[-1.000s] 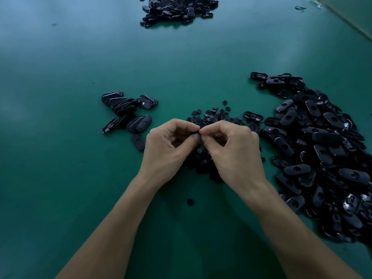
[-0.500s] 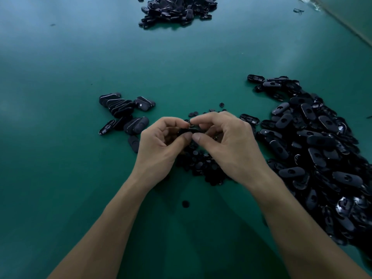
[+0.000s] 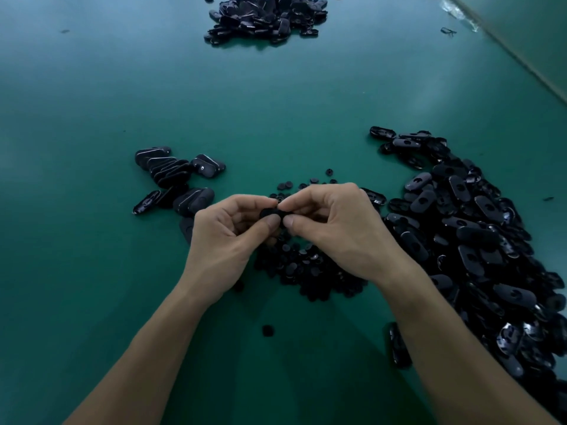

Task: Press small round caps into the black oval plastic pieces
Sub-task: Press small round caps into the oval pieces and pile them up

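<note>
Dark teal-green matte tabletop fills nearly the whole view. A soft bluish-white sheen lies on it from 10 to 12 o'clock, and the surface is darker toward 6 o'clock. The table's far edge runs diagonally at 1–2 o'clock. Beyond it is a pale grey-green strip; floor or wall, cannot tell. A whitish scuffed patch sits beside the edge at 1 o'clock.

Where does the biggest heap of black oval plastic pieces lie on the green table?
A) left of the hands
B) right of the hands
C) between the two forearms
B: the big heap of black oval plastic pieces spreads beside the right hand; only a small cluster of oval pieces lies near the left hand.
</note>
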A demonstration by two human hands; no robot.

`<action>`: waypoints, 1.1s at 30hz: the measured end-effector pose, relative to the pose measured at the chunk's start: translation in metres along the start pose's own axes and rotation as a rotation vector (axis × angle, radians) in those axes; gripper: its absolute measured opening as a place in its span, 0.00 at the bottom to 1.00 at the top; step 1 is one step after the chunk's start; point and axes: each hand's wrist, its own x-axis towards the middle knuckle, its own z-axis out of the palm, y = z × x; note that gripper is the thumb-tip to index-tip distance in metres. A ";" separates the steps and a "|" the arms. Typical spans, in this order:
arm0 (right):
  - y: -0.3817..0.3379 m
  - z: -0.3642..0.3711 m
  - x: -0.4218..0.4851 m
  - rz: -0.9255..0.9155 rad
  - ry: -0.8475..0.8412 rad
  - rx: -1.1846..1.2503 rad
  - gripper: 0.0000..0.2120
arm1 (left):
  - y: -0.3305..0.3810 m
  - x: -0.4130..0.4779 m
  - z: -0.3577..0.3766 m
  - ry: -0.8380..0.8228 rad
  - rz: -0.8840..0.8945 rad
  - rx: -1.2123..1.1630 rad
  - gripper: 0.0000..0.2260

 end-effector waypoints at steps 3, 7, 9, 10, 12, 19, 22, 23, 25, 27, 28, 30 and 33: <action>0.001 0.002 -0.001 0.020 0.020 0.015 0.08 | 0.001 -0.001 0.001 0.003 -0.001 0.012 0.08; 0.002 0.006 -0.005 0.034 0.055 0.007 0.07 | 0.000 -0.001 0.002 -0.002 -0.021 0.026 0.09; 0.001 0.007 -0.007 0.042 0.068 -0.010 0.06 | 0.001 -0.001 0.002 -0.004 -0.017 0.027 0.08; 0.000 0.007 -0.007 0.045 0.073 -0.021 0.06 | 0.001 -0.001 0.002 -0.004 -0.013 0.032 0.08; -0.002 0.008 -0.007 0.052 0.081 -0.039 0.06 | 0.001 -0.001 0.001 -0.004 -0.004 0.045 0.08; -0.005 0.004 -0.009 0.061 0.067 -0.043 0.07 | 0.004 -0.004 0.005 0.045 0.025 0.050 0.07; -0.004 0.002 -0.012 0.074 0.054 -0.050 0.07 | 0.005 -0.005 0.007 0.034 0.060 0.109 0.07; -0.004 0.002 -0.014 0.074 0.057 -0.057 0.07 | 0.004 -0.006 0.007 0.035 0.070 0.133 0.08; -0.004 0.002 -0.016 0.075 0.062 -0.067 0.08 | 0.002 -0.006 0.007 0.046 0.088 0.175 0.10; -0.004 -0.001 -0.018 0.078 0.074 -0.090 0.10 | 0.000 -0.007 0.007 0.073 0.124 0.232 0.11; -0.003 -0.003 -0.019 0.078 0.086 -0.119 0.10 | 0.000 -0.007 0.007 0.099 0.155 0.268 0.11; -0.001 -0.011 -0.022 0.088 0.144 -0.225 0.12 | -0.001 -0.006 0.004 0.183 0.239 0.359 0.10; 0.008 -0.028 -0.024 0.130 0.286 -0.446 0.13 | 0.002 -0.001 -0.007 0.331 0.323 0.491 0.06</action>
